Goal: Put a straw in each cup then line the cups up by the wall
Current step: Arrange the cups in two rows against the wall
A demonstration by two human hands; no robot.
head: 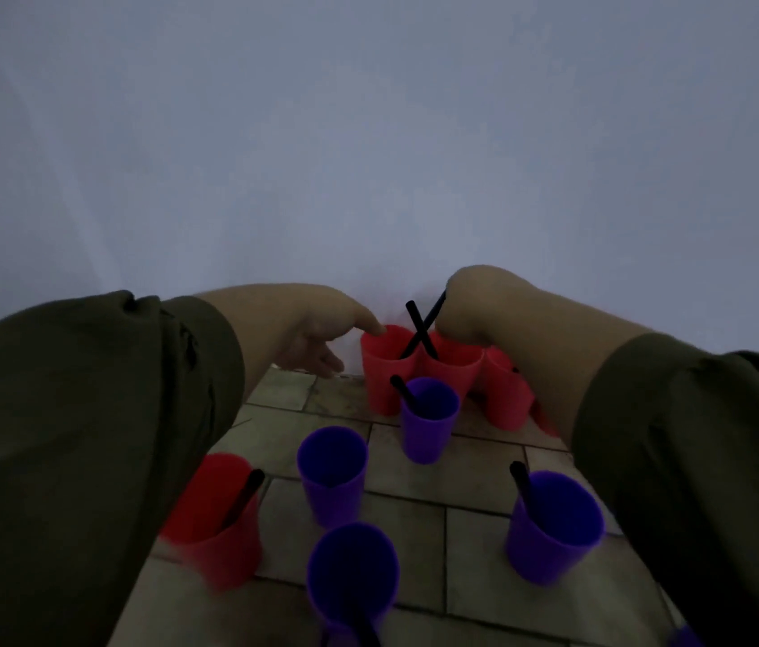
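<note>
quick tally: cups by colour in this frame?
Red cups: 4 clearly shown, three by the wall and one near left
Purple cups: 4, with a possible fifth cut off at the bottom right edge
Total: 8 clear

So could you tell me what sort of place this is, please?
Probably an indoor floor corner in a home: dim light, worn floor tiles meeting a plain wall, and plastic cups on the ground.
</note>
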